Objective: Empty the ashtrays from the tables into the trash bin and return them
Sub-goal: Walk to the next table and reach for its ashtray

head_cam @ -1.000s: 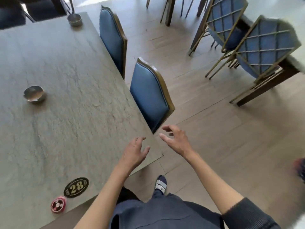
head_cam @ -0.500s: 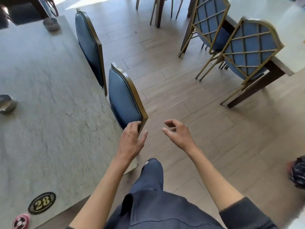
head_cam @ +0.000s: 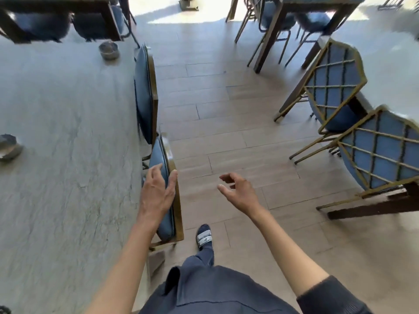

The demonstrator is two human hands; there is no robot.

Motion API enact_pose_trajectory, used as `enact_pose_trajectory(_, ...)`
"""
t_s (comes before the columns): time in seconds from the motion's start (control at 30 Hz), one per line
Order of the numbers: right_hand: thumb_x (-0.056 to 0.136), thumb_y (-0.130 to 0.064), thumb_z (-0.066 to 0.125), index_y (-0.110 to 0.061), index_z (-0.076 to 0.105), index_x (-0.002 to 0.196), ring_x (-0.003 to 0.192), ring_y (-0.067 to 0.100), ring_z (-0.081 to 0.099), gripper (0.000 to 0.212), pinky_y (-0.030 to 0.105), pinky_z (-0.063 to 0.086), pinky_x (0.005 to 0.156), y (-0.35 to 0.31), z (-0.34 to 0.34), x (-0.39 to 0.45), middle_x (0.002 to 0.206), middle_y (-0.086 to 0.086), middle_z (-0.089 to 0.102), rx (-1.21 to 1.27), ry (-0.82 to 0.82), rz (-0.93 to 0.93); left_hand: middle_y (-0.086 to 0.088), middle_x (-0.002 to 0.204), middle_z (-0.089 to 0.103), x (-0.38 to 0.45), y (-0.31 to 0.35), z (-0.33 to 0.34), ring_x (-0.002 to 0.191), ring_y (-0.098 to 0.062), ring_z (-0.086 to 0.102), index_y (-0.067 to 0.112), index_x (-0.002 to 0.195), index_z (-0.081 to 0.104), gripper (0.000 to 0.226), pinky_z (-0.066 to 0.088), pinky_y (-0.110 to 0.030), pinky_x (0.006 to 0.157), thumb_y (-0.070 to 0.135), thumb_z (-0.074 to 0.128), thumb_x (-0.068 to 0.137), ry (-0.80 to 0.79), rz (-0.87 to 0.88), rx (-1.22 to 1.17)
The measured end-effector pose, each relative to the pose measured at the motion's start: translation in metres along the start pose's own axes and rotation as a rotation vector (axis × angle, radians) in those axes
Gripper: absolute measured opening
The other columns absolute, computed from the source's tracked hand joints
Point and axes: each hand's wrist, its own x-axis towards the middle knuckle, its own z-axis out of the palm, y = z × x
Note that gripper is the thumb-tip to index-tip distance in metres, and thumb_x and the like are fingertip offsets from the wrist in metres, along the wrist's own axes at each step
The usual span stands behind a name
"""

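Two metal ashtrays stand on the grey stone table (head_cam: 63,137). One ashtray (head_cam: 108,50) is near the table's far right corner; the other ashtray (head_cam: 9,147) is cut off by the left edge of the frame. My left hand (head_cam: 158,191) rests with spread fingers on the top of the nearest blue chair back (head_cam: 166,200), with nothing held. Over the floor to the right of that chair hangs my right hand (head_cam: 238,191), its fingers loosely curled and empty. No trash bin is in view.
A second blue chair (head_cam: 144,96) stands further along the table's right side. Two lattice-backed blue chairs (head_cam: 335,87) (head_cam: 383,152) and another table stand at the right. A wooden-floor aisle (head_cam: 215,114) runs between them; my sandalled foot (head_cam: 204,237) is on it.
I have walked forward along the table's right side. My left hand has gone from the table corner to the near chair's back. The number plate has left the view.
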Motion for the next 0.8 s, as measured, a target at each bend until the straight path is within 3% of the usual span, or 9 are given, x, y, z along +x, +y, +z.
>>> enact_pose_trajectory(0.23,0.094,-0.028,0.074,-0.013,0.070,0.127,0.114,0.013,0.066,0.037,0.032,0.054,0.101,-0.016,-0.055,0.103,0.122,0.001,0.073,-0.050,-0.070,-0.093,-0.015,0.145,0.048,0.064,0.045,0.006,0.124,-0.033,0.056,0.007,0.145,0.043,0.059,0.049,-0.041,0.096,0.047,0.047,0.102,0.036,-0.105,0.060)
enact_pose_trajectory(0.4,0.092,-0.027,0.076,-0.014,0.071,0.123,0.112,0.013,0.066,0.034,0.036,0.054,0.101,-0.026,-0.070,0.190,0.120,0.001,0.073,-0.100,-0.157,-0.176,-0.013,0.146,0.048,0.116,0.066,0.013,0.127,-0.028,0.054,0.009,0.146,0.044,0.061,0.046,-0.036,0.099,0.050,0.044,0.102,0.097,-0.192,0.071)
enact_pose_trajectory(0.63,0.092,-0.031,0.075,-0.017,0.065,0.130,0.124,0.017,0.061,0.042,0.027,0.045,0.102,-0.051,-0.106,0.333,0.131,0.000,0.068,-0.220,-0.312,-0.302,-0.013,0.151,0.045,0.211,0.107,0.028,0.133,-0.029,0.050,0.010,0.148,0.042,0.063,0.043,-0.040,0.107,0.053,0.039,0.102,0.190,-0.378,0.116)
enact_pose_trajectory(0.8,0.092,-0.038,0.073,-0.021,0.056,0.140,0.138,0.022,0.050,0.054,0.045,0.043,0.113,-0.089,-0.137,0.426,0.145,0.000,0.057,-0.298,-0.415,-0.394,-0.016,0.148,0.048,0.273,0.135,0.024,0.130,-0.032,0.051,0.008,0.147,0.042,0.068,0.044,-0.044,0.106,0.057,0.035,0.101,0.250,-0.443,0.164)
